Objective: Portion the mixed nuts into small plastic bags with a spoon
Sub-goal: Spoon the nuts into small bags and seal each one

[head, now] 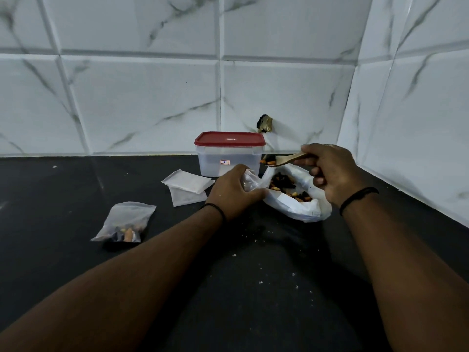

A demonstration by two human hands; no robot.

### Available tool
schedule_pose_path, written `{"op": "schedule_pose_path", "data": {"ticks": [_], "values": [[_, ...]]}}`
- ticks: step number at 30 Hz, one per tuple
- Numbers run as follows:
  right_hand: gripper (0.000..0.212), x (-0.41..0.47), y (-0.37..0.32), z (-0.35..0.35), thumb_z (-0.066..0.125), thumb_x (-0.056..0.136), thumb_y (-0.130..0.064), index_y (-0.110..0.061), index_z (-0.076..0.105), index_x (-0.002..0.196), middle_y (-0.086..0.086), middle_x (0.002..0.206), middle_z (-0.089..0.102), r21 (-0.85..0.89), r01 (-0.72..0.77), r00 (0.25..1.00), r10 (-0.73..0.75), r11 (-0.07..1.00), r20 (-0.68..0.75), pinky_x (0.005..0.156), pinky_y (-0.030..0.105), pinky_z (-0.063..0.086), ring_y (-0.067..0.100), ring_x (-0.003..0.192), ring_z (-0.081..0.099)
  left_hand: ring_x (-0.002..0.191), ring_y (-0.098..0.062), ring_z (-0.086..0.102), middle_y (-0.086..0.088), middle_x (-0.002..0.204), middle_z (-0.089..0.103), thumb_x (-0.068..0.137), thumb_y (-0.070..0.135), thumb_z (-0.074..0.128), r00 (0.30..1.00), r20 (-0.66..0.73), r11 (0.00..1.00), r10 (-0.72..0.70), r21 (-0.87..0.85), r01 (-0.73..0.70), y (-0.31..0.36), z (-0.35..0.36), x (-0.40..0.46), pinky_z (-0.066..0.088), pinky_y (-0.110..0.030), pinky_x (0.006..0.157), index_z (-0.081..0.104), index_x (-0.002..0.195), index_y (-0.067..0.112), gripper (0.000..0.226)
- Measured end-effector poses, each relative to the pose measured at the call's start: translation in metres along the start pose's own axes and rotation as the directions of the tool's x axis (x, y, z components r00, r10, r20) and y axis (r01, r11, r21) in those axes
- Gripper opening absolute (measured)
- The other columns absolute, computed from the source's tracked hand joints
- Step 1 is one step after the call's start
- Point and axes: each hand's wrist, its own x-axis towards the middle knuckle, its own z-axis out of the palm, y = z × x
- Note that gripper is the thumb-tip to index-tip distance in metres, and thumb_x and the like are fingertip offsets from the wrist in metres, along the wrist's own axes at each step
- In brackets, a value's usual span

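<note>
On counter, 1 filled bag (124, 223), 1 spoon (284, 160)

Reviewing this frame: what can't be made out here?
- Small plastic bag, head view: the left hand covers most of it; its contents cannot be seen.
- Spoon handle: hidden inside the right hand.
- Container labels: too small to read; contents unclear through the cloudy wall.
- Dark object on the wall tiles: too small to identify.
- Both elbows: cut off by the bottom edge.
</note>
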Motion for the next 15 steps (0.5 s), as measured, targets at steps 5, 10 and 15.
{"op": "schedule_pose_path", "data": {"ticks": [5, 10, 15], "values": [[0.009, -0.017, 0.003, 0.013, 0.067, 0.091, -0.017, -0.011, 0.065, 0.085, 0.004, 0.072, 0.072, -0.273, 0.256, 0.963, -0.221, 0.927, 0.152, 0.041, 0.014, 0.036, 0.000, 0.042, 0.053, 0.082, -0.003, 0.058, 0.010, 0.095, 0.061, 0.077, 0.041, 0.077, 1.000, 0.019, 0.999, -0.011, -0.039, 0.012, 0.002, -0.002, -0.001, 0.042, -0.013, 0.064, 0.056, 0.109, 0.025, 0.041], [0.008, -0.020, 0.004, 0.018, 0.074, 0.087, -0.024, -0.016, 0.072, 0.086, -0.004, 0.075, 0.073, -0.399, 0.585, 0.810, -0.486, 0.706, 0.329, 0.067, 0.024, 0.053, 0.008, 0.070, 0.068, 0.080, -0.003, 0.058, 0.010, 0.093, 0.061, 0.077, 0.041, 0.076, 1.000, 0.011, 0.998, 0.001, -0.056, -0.001, 0.002, -0.001, 0.000, 0.042, -0.015, 0.065, 0.053, 0.106, 0.025, 0.040], [0.009, -0.020, 0.001, 0.018, 0.073, 0.088, -0.025, -0.020, 0.069, 0.081, -0.011, 0.071, 0.068, -0.382, 0.539, 0.841, -0.505, 0.750, 0.195, 0.059, 0.016, 0.047, -0.003, 0.059, 0.061, 0.081, -0.005, 0.057, 0.008, 0.095, 0.062, 0.078, 0.042, 0.076, 1.000, -0.011, 0.998, -0.002, -0.064, 0.001, 0.001, -0.002, 0.000, 0.038, -0.013, 0.061, 0.056, 0.109, 0.022, 0.043]]}}
